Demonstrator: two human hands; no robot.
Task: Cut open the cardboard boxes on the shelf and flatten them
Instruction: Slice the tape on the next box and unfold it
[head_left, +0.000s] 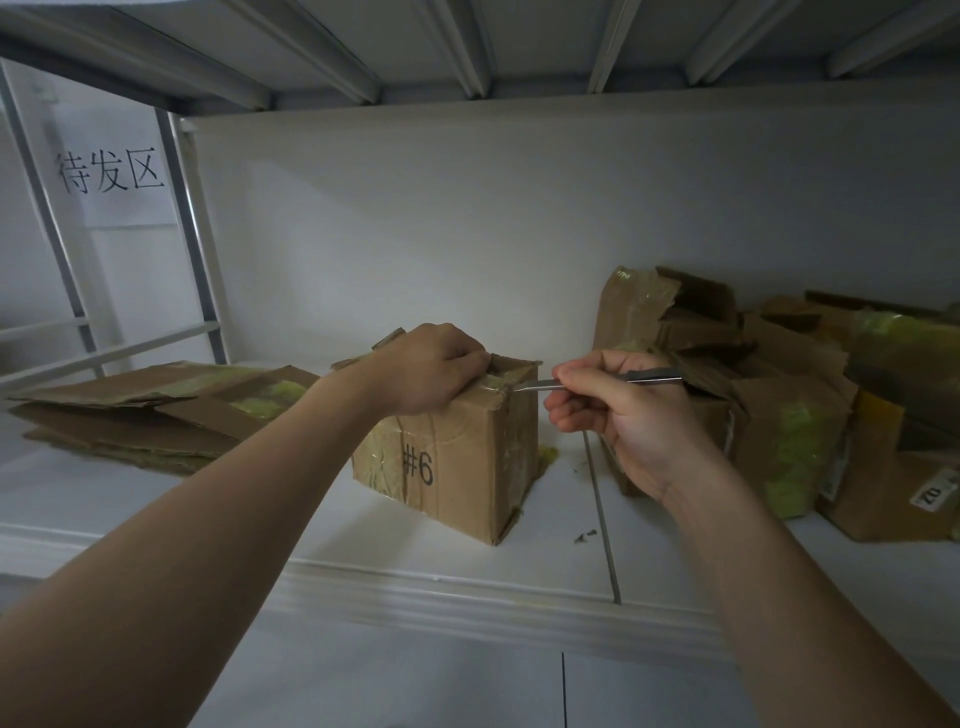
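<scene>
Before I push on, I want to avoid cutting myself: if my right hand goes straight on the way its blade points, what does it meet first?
The taped top corner of the #6 box; the blade tip looks already there. Just beyond lie the left hand fingers, though depth is unclear.

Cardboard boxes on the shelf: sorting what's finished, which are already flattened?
The flattened cardboard stack at the left, lying flat; the #6 box and the right-hand boxes still stand.
</scene>
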